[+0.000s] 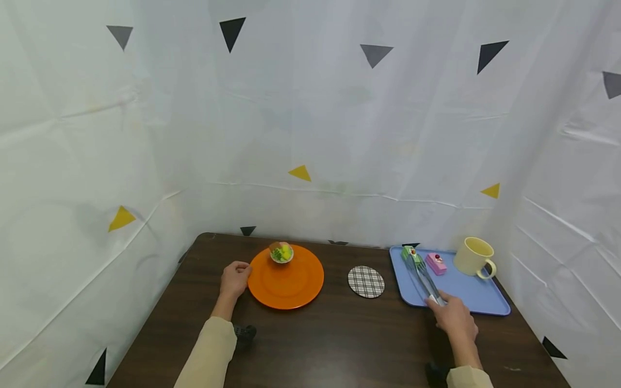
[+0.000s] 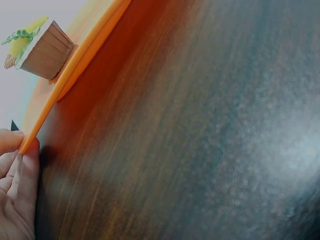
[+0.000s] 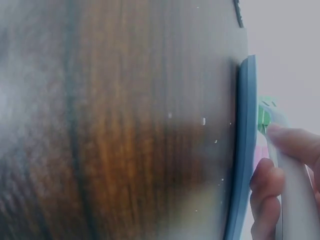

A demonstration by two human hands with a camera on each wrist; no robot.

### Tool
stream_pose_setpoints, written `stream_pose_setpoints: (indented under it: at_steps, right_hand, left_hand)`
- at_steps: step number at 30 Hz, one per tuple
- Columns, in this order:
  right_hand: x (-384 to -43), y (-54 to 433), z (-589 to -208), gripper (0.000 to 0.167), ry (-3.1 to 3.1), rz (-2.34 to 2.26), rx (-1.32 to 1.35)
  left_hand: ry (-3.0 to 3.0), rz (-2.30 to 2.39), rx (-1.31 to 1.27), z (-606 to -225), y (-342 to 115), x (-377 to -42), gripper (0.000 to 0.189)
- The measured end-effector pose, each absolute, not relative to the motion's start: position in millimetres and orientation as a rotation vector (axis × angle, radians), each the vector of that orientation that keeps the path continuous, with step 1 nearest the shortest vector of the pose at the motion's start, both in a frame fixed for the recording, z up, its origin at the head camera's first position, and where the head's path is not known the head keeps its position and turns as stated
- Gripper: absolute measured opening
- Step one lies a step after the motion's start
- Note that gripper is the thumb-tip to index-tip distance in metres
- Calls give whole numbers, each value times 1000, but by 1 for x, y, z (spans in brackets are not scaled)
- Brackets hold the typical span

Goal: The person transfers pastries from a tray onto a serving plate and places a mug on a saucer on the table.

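Observation:
My left hand (image 1: 235,279) pinches the left rim of an orange plate (image 1: 286,293), thumb on one side and fingers on the other. Near the plate's back edge sits a small cupcake (image 1: 282,253) with green and yellow topping; its pleated paper cup (image 2: 48,49) shows in the left wrist view. In my right hand (image 1: 455,319) is a pair of metal tongs (image 1: 427,279), gripped by the handles. The tongs' ends straddle a green cake piece (image 1: 410,253) on the blue tray (image 1: 477,297). Just right of it lies a pink cake piece (image 1: 436,263).
A yellow mug (image 1: 473,256) stands at the tray's back right, handle toward the front. Between plate and tray lies a round checked coaster (image 1: 366,282). The dark wooden table (image 1: 339,345) is backed by a white curtain (image 1: 335,118) with printed triangles.

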State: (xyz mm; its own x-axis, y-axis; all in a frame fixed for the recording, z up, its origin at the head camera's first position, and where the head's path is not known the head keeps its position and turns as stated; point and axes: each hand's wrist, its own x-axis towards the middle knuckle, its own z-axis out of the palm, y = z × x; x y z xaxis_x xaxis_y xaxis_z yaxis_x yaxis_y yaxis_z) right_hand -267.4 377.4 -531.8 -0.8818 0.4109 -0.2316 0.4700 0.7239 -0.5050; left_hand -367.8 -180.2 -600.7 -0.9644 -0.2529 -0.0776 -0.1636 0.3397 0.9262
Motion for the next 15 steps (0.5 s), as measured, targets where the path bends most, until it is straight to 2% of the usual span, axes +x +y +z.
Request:
stream_pose_setpoints:
  at_steps: [15]
  right_hand:
    - [-259,376,-515,85,2870,-974,716]
  left_hand:
    - [-2511,-1732,377,-601,-182,-366,33]
